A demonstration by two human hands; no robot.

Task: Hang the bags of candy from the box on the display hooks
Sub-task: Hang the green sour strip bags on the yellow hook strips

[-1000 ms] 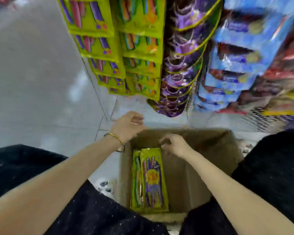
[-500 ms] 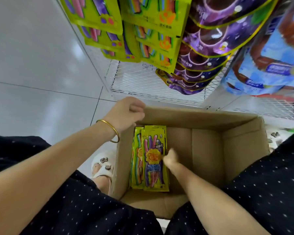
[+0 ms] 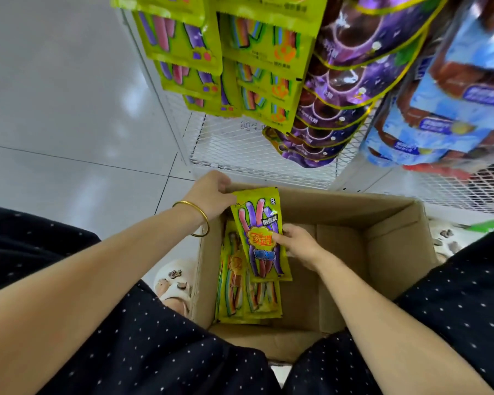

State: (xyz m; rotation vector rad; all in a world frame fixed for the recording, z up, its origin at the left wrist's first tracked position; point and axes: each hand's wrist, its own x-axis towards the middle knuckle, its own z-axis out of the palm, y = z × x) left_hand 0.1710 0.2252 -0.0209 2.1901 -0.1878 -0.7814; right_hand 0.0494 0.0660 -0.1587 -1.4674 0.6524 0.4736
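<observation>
- Two bare forearms reach forward into the box [image 3: 397, 252].
- Pinched by the right hand [image 3: 298, 246] at its right edge, the candy bag [image 3: 258, 235] is held tilted above the other bags [image 3: 248, 303] lying at the box's left side.
- Curled over the box's far-left corner, the left hand [image 3: 211, 195] grips it just beside the candy bag's top.
- Beyond, hanging bags [image 3: 268, 67] fill the rack [image 3: 234, 149].
</observation>
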